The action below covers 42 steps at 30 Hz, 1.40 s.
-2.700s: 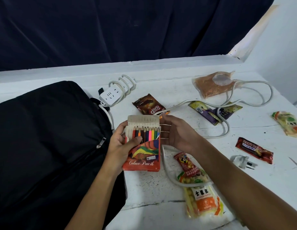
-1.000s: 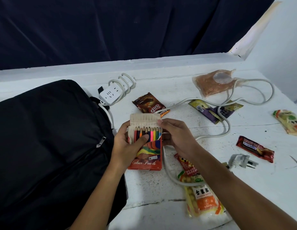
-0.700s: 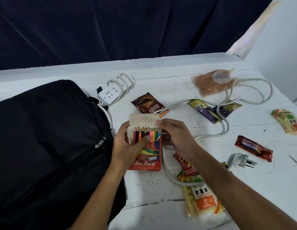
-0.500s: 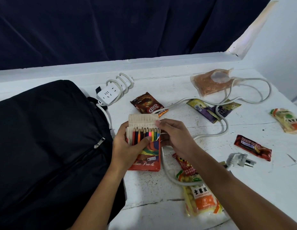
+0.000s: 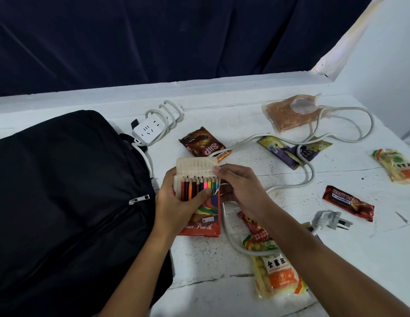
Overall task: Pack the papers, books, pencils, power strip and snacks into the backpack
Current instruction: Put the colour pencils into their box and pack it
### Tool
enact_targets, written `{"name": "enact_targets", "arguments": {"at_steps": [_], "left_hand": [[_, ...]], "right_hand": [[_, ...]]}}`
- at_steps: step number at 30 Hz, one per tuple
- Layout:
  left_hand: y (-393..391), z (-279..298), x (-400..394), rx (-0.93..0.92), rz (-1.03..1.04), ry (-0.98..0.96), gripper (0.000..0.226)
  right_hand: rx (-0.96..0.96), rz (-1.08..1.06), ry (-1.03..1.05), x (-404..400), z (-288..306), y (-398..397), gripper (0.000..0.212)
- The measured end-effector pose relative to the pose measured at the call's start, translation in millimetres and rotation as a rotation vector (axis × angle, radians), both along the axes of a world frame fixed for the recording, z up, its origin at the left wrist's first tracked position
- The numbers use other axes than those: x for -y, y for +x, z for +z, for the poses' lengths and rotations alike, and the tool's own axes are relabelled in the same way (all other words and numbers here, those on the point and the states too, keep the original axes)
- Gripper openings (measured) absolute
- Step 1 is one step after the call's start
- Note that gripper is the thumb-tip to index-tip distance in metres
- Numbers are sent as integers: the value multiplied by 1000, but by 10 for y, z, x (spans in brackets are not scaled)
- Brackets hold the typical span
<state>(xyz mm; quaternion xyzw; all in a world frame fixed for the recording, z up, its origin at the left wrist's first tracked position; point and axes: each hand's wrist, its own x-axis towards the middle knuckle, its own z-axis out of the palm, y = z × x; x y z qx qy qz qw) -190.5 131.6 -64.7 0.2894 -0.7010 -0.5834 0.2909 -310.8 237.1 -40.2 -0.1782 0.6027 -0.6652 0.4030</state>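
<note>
White table (image 5: 222,259) against dark curtain, left hand (image 5: 176,207) gripping open colour pencil box (image 5: 201,216) beside black backpack (image 5: 62,191), right hand (image 5: 240,191) pinching its flap, power strip (image 5: 149,130), snack packets scattered

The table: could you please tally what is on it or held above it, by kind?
Snack packets: 7, e.g. Sip, Many Bars
Pencil boxes: 1, held by left hand and right hand
Power strips: 1
Backpacks: 1
Total: 10
</note>
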Motion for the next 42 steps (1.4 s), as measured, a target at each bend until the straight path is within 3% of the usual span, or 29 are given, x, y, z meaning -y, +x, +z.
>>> {"name": "enact_targets", "arguments": {"at_steps": [21, 25, 28, 38, 42], "left_hand": [[5, -44, -29, -9, -2, -111, 67], [26, 43, -33, -110, -69, 92, 36], [41, 180, -28, -128, -27, 155, 31], [114, 675, -7, -21, -188, -57, 29], [163, 700, -2, 1, -186, -15, 29]], "right_hand": [[-52, -26, 3, -25, -3, 5, 26], [-149, -28, -14, -70, 54, -29, 17], [-180, -39, -38, -97, 108, -64, 17], [24, -81, -149, -214, 166, 0, 21], [101, -26, -199, -280, 217, -7, 29]]}}
